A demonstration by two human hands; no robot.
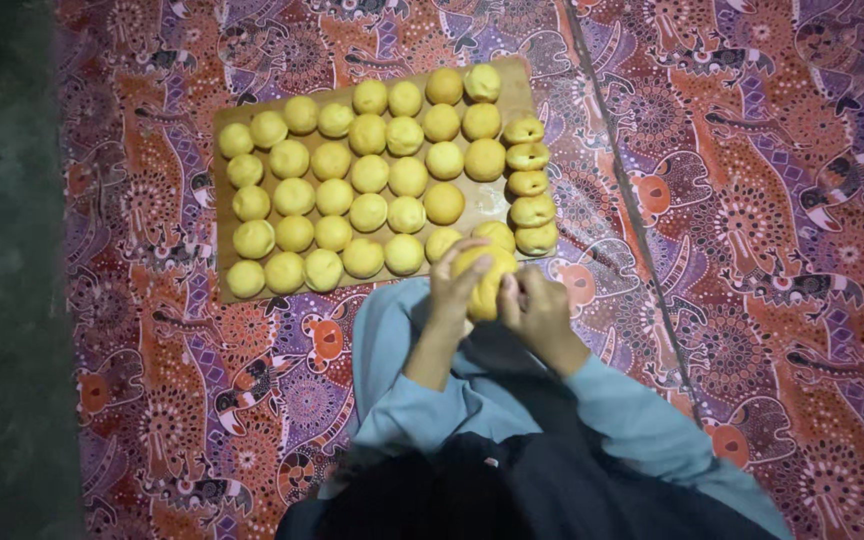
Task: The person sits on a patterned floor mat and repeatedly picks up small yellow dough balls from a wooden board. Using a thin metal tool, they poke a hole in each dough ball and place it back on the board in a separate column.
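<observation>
Your left hand (449,285) and right hand (532,305) both grip one yellow dough ball (482,280), held just over the near edge of the wooden board (487,200), beside the rows of dough balls (352,190).

Wooden board (497,200) on patterned cloth (772,200)

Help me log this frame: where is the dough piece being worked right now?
In the head view, the dough piece sits between the left hand and right hand, just below the wooden board's near-right corner.
</observation>
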